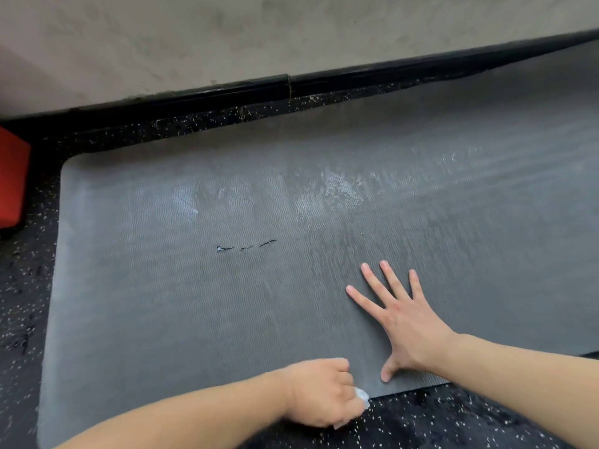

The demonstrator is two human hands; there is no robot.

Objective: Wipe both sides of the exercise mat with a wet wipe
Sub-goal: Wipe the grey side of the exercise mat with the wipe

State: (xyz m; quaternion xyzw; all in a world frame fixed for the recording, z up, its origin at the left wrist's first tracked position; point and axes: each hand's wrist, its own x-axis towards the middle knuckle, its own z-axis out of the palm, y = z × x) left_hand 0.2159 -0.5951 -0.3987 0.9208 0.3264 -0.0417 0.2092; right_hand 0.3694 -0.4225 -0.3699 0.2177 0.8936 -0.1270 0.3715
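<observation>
The grey exercise mat (227,286) is spread flat on the speckled floor (453,422). At the mat's near edge, a wet wipe (363,395) is clenched in the fisted left hand (321,392), while the right hand (402,322) is pressed flat on the mat, fingers splayed, holding nothing.

floor (453,422): black, speckled white, running along the left and bottom of the frame
exercise mat (227,303): grey, flat on the floor, filling the centre
red block (11,179): left edge, on the floor

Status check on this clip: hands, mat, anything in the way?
Left hand fisted on wet wipe at mat's near edge. Right hand flat, fingers spread, pressing grey mat. Mat flat on floor, small tears mid-surface. Nothing obstructing.
</observation>
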